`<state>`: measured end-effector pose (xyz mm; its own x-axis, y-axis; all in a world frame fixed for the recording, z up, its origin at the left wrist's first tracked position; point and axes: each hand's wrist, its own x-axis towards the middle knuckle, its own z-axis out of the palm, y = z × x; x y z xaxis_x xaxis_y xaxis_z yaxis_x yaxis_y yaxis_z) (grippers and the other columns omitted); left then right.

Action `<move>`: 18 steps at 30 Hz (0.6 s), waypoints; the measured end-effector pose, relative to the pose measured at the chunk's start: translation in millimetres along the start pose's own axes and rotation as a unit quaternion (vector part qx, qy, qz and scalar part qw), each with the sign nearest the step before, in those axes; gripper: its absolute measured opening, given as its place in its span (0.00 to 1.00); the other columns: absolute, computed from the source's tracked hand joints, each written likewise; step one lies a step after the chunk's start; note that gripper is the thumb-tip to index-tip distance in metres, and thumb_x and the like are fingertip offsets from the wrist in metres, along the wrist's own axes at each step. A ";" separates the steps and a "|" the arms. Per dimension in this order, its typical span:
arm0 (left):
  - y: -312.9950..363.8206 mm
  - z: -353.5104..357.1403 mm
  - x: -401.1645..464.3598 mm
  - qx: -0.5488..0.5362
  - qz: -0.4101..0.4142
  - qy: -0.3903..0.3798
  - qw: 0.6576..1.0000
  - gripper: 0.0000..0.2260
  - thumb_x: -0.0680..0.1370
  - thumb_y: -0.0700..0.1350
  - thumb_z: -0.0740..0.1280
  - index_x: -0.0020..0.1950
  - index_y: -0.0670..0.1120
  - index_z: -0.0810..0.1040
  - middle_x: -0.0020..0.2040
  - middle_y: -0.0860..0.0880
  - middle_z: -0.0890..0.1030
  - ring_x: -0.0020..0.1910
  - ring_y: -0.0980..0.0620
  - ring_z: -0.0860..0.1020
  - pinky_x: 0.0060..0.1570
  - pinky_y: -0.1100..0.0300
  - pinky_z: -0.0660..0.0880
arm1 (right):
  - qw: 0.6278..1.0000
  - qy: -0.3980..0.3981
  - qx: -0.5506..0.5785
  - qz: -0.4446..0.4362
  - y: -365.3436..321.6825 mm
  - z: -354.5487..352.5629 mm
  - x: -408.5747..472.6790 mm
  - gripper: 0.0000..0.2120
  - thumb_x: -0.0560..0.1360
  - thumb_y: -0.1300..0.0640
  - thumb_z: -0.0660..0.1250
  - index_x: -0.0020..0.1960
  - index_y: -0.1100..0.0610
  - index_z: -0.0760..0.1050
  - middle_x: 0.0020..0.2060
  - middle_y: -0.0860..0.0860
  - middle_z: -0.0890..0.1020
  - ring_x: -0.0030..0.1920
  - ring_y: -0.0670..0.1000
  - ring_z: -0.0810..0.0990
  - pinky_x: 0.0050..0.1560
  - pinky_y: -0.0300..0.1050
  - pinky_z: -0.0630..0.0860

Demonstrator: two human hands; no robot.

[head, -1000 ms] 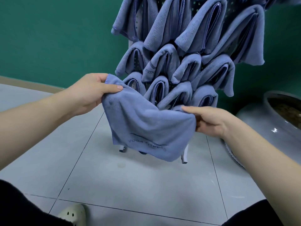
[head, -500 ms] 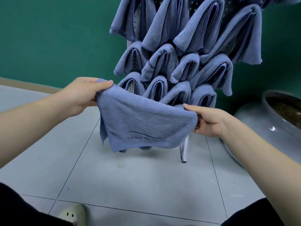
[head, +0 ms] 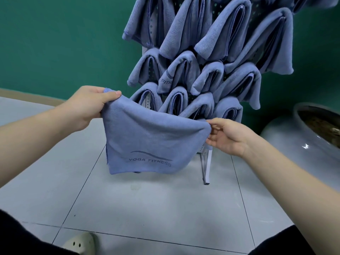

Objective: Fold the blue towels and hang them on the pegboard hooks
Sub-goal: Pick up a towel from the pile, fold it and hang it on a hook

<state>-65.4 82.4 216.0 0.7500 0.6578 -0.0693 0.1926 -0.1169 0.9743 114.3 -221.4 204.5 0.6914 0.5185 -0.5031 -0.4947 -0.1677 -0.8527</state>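
The blue towel (head: 152,137) is soft, matt, napped cloth; the grey floor tiles (head: 147,205) look smooth; the big pot (head: 287,142) is glossy.

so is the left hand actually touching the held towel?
Touching. Head view: the left hand pinches the held towel's upper left corner, thumb pressed on top of the cloth.

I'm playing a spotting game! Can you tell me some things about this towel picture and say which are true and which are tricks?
1. The left hand pinches a corner of the blue towel. True.
2. The held towel says YOGA FITNESS. True.
3. The pegboard rack has no towels on it. False: many folded towels hang there.
4. The wall is red. False: it is green.
5. The right hand holds the towel's other end. True.
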 end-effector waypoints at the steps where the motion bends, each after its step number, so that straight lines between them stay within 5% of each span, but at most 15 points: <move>1: -0.5 -0.7 0.9 0.001 0.001 0.001 1.000 0.12 0.81 0.47 0.71 0.55 0.39 0.85 0.54 0.43 0.86 0.49 0.48 0.82 0.59 0.49 0.80 | 1.000 0.003 0.009 -0.015 -0.3 1.2 -0.9 0.16 0.79 0.62 0.67 0.34 0.55 0.80 0.29 0.47 0.78 0.40 0.49 0.79 0.50 0.45 0.78; 3: -0.9 -1.7 2.2 0.004 0.003 0.002 1.000 0.13 0.81 0.47 0.70 0.57 0.37 0.84 0.54 0.42 0.85 0.49 0.48 0.82 0.58 0.51 0.81 | 0.998 0.007 0.040 -0.042 -1.4 2.2 -2.0 0.05 0.79 0.64 0.68 0.48 0.58 0.82 0.29 0.48 0.78 0.39 0.49 0.80 0.53 0.46 0.79; 5: -1.2 -2.6 3.5 0.010 0.005 0.001 1.000 0.13 0.82 0.47 0.69 0.56 0.37 0.84 0.52 0.43 0.85 0.48 0.48 0.81 0.57 0.52 0.81 | 0.996 0.003 0.057 -0.065 -3.7 1.2 -1.3 0.08 0.79 0.64 0.68 0.56 0.59 0.82 0.37 0.50 0.82 0.43 0.50 0.83 0.55 0.46 0.80; 13: -4.2 -6.7 4.5 0.026 0.021 0.032 0.999 0.12 0.82 0.49 0.70 0.48 0.40 0.83 0.43 0.47 0.84 0.37 0.52 0.80 0.44 0.60 0.78 | 0.955 0.079 -0.101 -0.266 -16.4 -12.0 -6.3 0.06 0.79 0.64 0.71 0.52 0.57 0.85 0.46 0.53 0.89 0.49 0.50 0.86 0.60 0.49 0.81; 18: -2.0 -2.3 1.4 0.007 0.041 0.044 0.998 0.13 0.81 0.50 0.71 0.42 0.42 0.80 0.40 0.49 0.82 0.37 0.51 0.79 0.44 0.62 0.80 | 0.902 0.111 -0.203 -0.364 -25.3 -19.5 -20.1 0.08 0.78 0.59 0.73 0.51 0.47 0.86 0.47 0.46 0.89 0.49 0.42 0.84 0.56 0.39 0.79</move>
<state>-66.2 85.2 214.5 0.7053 0.7082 0.0309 0.1415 -0.1834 0.9728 123.2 -243.9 233.5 0.8654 0.4429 0.2343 0.3363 -0.1669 -0.9268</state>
